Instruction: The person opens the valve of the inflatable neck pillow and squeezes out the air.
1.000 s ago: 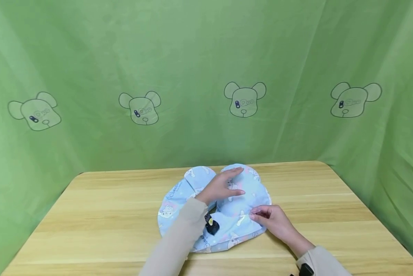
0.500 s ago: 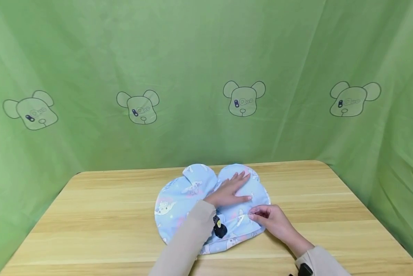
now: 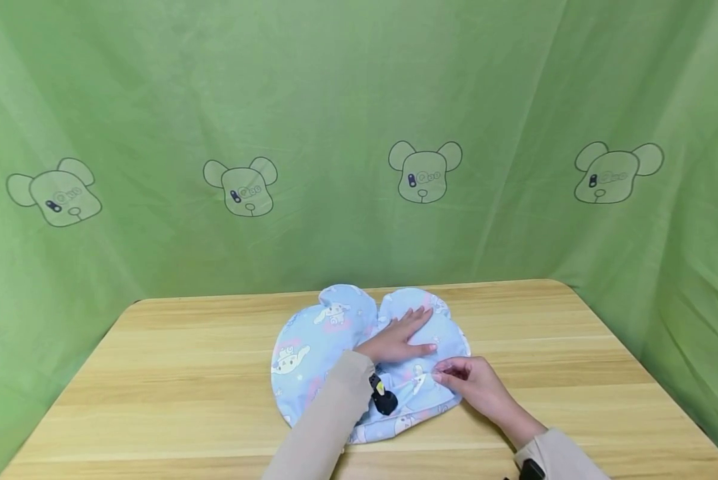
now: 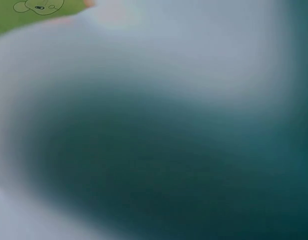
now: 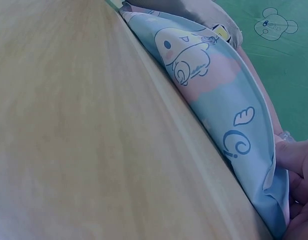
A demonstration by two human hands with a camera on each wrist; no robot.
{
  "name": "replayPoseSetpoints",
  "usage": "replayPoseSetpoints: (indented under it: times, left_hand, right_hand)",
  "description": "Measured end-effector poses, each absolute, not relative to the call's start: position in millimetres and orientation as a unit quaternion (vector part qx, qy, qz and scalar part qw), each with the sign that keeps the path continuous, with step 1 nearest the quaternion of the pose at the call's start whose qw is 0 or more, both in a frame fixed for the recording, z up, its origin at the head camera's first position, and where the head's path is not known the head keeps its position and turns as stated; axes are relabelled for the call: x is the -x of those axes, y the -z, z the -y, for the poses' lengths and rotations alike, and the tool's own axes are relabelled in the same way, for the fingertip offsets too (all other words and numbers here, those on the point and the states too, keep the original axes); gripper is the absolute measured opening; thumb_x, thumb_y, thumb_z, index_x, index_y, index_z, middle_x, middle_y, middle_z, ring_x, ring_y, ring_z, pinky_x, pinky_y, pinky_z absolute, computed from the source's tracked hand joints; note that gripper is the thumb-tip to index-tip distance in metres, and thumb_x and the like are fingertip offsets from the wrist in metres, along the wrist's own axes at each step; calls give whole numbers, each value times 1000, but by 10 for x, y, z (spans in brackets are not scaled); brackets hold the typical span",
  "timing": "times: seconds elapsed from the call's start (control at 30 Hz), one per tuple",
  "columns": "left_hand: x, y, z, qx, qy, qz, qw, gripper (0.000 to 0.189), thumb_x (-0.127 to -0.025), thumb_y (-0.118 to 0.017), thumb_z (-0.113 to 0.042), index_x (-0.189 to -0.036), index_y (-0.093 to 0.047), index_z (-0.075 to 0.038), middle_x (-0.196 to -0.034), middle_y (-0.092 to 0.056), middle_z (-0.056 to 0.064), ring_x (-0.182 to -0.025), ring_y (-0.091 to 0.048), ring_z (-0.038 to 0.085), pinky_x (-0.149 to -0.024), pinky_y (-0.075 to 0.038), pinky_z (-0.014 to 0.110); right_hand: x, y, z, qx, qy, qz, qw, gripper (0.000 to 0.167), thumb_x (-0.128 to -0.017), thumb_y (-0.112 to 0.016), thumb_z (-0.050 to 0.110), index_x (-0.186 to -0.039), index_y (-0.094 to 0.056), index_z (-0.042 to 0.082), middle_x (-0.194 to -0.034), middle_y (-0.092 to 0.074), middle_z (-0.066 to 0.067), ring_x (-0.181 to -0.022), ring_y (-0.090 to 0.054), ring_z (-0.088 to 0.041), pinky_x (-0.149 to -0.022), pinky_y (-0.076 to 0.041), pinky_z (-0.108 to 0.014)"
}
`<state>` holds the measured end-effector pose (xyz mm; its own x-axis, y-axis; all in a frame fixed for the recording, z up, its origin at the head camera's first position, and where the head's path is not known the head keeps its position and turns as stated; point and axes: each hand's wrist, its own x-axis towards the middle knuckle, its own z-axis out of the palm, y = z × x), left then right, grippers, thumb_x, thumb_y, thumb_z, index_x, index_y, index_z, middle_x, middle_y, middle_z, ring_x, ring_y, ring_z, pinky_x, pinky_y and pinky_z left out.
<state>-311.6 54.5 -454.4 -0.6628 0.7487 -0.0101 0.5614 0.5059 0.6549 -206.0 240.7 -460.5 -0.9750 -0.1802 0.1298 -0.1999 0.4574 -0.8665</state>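
Observation:
A light blue puffy piece point(image 3: 301, 333) with cartoon dog prints lies on the table, looking like an inflatable neck pillow with two rounded lobes. Across its right lobe my left hand point(image 3: 397, 340) presses down, fingers stretched out. At the right edge my right hand point(image 3: 475, 383) pinches a small clear plastic bit that looks like the valve. In the right wrist view that clear plastic point(image 5: 286, 135) pokes up beside the thumb, and the printed front edge point(image 5: 213, 90) folds near the fingers. The left wrist view is mostly blurred by the close blue surface.
The wooden table point(image 3: 173, 380) extends to both sides and in front of the pillow. A green curtain point(image 3: 335, 227) with bear-head outlines hangs behind and at the sides. A dark wrist camera point(image 3: 385, 400) on the left wrist sits over the pillow's middle.
My left hand has come down and spread onto the right lobe, shifting slightly right. The left lobe has bulged and its prints have shifted. My right hand has kept its place.

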Motion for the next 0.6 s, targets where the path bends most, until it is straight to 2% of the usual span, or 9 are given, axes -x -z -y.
replayPoseSetpoints:
  times: [0.6]
  left_hand:
    - [3109, 4565, -554, -369, -319, -857, 168, 73, -94, -45, -54, -152, -9, -27, -158, -4, -2, -144, 1, 17, -116, 2, 41]
  right_hand:
    - [2045, 4601, -2407, -114, -513, 850, 14, 19, -85, -69, 15, -95, -71, -1, -84, -70, -4, -70, -56, -4, -62, -48, -21]
